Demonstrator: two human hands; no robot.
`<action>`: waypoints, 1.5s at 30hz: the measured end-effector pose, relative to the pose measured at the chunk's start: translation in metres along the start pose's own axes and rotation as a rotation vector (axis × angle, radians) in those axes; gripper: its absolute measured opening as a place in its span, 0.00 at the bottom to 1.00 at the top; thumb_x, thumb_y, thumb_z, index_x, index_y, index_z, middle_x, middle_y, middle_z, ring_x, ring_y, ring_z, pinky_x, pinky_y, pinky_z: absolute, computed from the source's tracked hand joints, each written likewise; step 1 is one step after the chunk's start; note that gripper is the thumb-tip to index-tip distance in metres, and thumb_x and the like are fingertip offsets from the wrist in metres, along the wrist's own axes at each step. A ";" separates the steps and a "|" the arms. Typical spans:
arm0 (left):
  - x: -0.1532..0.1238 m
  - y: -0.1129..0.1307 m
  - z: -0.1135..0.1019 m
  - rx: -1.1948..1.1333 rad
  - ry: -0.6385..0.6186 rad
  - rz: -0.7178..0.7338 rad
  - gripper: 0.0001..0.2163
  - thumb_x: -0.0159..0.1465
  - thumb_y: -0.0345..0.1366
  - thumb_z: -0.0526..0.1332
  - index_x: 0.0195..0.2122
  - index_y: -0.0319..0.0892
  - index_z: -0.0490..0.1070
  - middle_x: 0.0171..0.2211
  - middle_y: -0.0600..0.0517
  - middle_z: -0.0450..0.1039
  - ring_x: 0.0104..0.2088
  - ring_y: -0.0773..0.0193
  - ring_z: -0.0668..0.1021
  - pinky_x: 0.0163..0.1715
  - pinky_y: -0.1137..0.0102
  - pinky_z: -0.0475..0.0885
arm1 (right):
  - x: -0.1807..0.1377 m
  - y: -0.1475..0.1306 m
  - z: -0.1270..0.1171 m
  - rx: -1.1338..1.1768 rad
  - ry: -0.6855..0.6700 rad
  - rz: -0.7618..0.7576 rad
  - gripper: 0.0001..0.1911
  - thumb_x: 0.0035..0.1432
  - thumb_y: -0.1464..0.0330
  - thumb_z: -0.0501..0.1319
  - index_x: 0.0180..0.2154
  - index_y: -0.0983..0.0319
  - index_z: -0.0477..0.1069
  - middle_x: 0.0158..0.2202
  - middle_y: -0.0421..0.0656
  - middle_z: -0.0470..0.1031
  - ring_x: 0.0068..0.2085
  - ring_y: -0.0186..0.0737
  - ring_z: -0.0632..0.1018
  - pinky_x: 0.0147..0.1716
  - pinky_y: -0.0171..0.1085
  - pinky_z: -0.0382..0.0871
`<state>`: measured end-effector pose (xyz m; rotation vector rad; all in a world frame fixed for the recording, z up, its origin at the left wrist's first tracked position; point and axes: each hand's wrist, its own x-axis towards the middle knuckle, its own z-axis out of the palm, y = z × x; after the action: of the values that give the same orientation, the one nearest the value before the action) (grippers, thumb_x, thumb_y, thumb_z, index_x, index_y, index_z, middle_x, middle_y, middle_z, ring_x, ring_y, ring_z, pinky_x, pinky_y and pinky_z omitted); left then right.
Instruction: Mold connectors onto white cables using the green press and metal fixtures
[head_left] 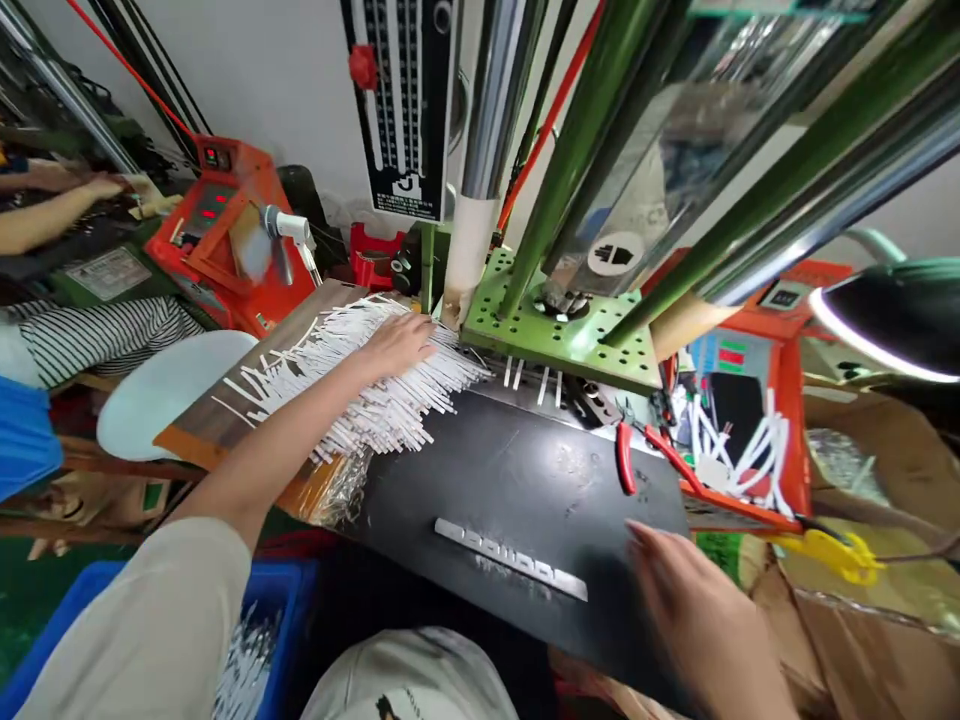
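No words legible from where I stand. Round white sticker [615, 254] on clear plastic guard [626, 205]: black hand pictogram. Tall black-and-white slotted panel [409, 100]: white logo, characters below too small. Orange control box [206, 256]: red digits, blurred. Pale rectangular plate [110, 273]: unreadable.

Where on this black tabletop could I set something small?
The widest bare patch of tabletop, apart from specks, lies between the white sticks, the red pliers and the white strip. A smaller one separates the strip from the right hand. It's crowded leftward, where the left hand rests on the sticks.
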<state>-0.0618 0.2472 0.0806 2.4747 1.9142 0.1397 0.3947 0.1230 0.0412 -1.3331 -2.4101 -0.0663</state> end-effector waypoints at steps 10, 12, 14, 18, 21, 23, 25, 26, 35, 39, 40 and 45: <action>0.038 -0.028 0.006 0.031 -0.225 -0.017 0.30 0.67 0.58 0.47 0.61 0.43 0.64 0.61 0.43 0.66 0.61 0.47 0.66 0.58 0.56 0.58 | 0.148 -0.105 0.038 0.107 -0.213 -0.323 0.11 0.69 0.72 0.52 0.44 0.62 0.73 0.34 0.44 0.75 0.34 0.39 0.77 0.35 0.35 0.66; 0.019 -0.024 0.002 0.039 -0.243 -0.003 0.29 0.67 0.57 0.49 0.62 0.43 0.63 0.63 0.43 0.64 0.61 0.47 0.66 0.58 0.57 0.58 | 0.158 -0.103 0.047 0.117 -0.280 -0.264 0.11 0.68 0.73 0.52 0.45 0.63 0.72 0.38 0.45 0.75 0.38 0.39 0.77 0.39 0.35 0.67; 0.001 -0.020 -0.002 0.043 -0.249 -0.002 0.29 0.67 0.57 0.50 0.62 0.44 0.63 0.62 0.44 0.65 0.60 0.46 0.67 0.57 0.56 0.58 | 0.169 -0.102 0.058 0.090 -0.328 -0.192 0.12 0.68 0.73 0.51 0.48 0.64 0.71 0.43 0.47 0.74 0.41 0.39 0.77 0.42 0.34 0.67; -0.024 -0.010 -0.004 0.040 -0.235 -0.017 0.30 0.67 0.56 0.50 0.62 0.41 0.63 0.61 0.41 0.65 0.59 0.45 0.67 0.57 0.54 0.58 | 0.191 -0.108 0.073 -0.014 -0.364 -0.095 0.14 0.69 0.75 0.47 0.48 0.65 0.70 0.44 0.48 0.74 0.43 0.39 0.77 0.40 0.33 0.66; -0.032 -0.007 -0.005 0.029 -0.228 -0.028 0.30 0.67 0.56 0.51 0.63 0.41 0.62 0.62 0.41 0.64 0.60 0.45 0.66 0.58 0.53 0.57 | 0.202 -0.120 0.073 -0.053 -0.353 -0.043 0.14 0.69 0.73 0.47 0.46 0.65 0.70 0.40 0.48 0.75 0.38 0.42 0.79 0.34 0.34 0.65; -0.032 -0.006 -0.007 0.013 -0.230 -0.032 0.30 0.66 0.56 0.52 0.62 0.42 0.63 0.61 0.41 0.65 0.60 0.45 0.67 0.58 0.54 0.58 | 0.206 -0.127 0.071 -0.076 -0.336 -0.004 0.13 0.70 0.70 0.47 0.46 0.65 0.68 0.40 0.49 0.76 0.36 0.44 0.79 0.31 0.35 0.64; -0.028 -0.007 -0.011 -0.013 -0.238 -0.031 0.29 0.66 0.57 0.53 0.60 0.44 0.66 0.60 0.43 0.67 0.58 0.46 0.68 0.56 0.54 0.59 | 0.209 -0.129 0.070 -0.117 -0.348 0.035 0.15 0.71 0.67 0.46 0.50 0.65 0.66 0.40 0.50 0.77 0.36 0.46 0.80 0.30 0.36 0.64; -0.023 -0.009 -0.014 -0.029 -0.239 -0.033 0.27 0.66 0.57 0.51 0.58 0.46 0.68 0.58 0.45 0.69 0.57 0.47 0.69 0.56 0.55 0.60 | 0.211 -0.128 0.071 -0.138 -0.368 0.048 0.15 0.71 0.66 0.46 0.52 0.65 0.65 0.39 0.51 0.77 0.37 0.48 0.80 0.30 0.37 0.65; 0.043 -0.102 -0.031 0.026 -0.036 -0.480 0.17 0.68 0.44 0.59 0.53 0.39 0.69 0.52 0.44 0.70 0.50 0.56 0.75 0.51 0.53 0.71 | 0.218 -0.114 0.096 -0.138 -0.490 -0.030 0.14 0.71 0.69 0.48 0.45 0.63 0.71 0.40 0.51 0.78 0.38 0.48 0.82 0.33 0.37 0.69; 0.057 -0.134 -0.032 0.054 -0.015 -0.599 0.16 0.68 0.42 0.60 0.53 0.39 0.68 0.52 0.45 0.70 0.49 0.57 0.76 0.48 0.56 0.74 | 0.217 -0.112 0.096 -0.112 -0.450 -0.034 0.13 0.70 0.70 0.49 0.43 0.63 0.72 0.39 0.51 0.78 0.37 0.47 0.82 0.33 0.36 0.70; 0.061 -0.138 -0.030 0.051 -0.024 -0.603 0.16 0.68 0.42 0.60 0.53 0.39 0.69 0.51 0.45 0.71 0.48 0.57 0.76 0.47 0.57 0.75 | 0.217 -0.112 0.096 -0.106 -0.438 -0.034 0.13 0.69 0.70 0.50 0.43 0.63 0.73 0.39 0.51 0.79 0.37 0.47 0.82 0.33 0.36 0.70; 0.074 -0.149 -0.010 0.041 -0.085 -0.603 0.16 0.67 0.41 0.62 0.53 0.39 0.69 0.50 0.46 0.71 0.47 0.58 0.77 0.45 0.59 0.76 | 0.218 -0.110 0.097 -0.078 -0.398 -0.036 0.14 0.69 0.71 0.49 0.43 0.62 0.73 0.38 0.49 0.79 0.37 0.47 0.82 0.32 0.36 0.70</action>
<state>-0.1879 0.3563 0.0858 1.7730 2.5260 -0.0126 0.1706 0.2603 0.0440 -1.4507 -2.7850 0.1065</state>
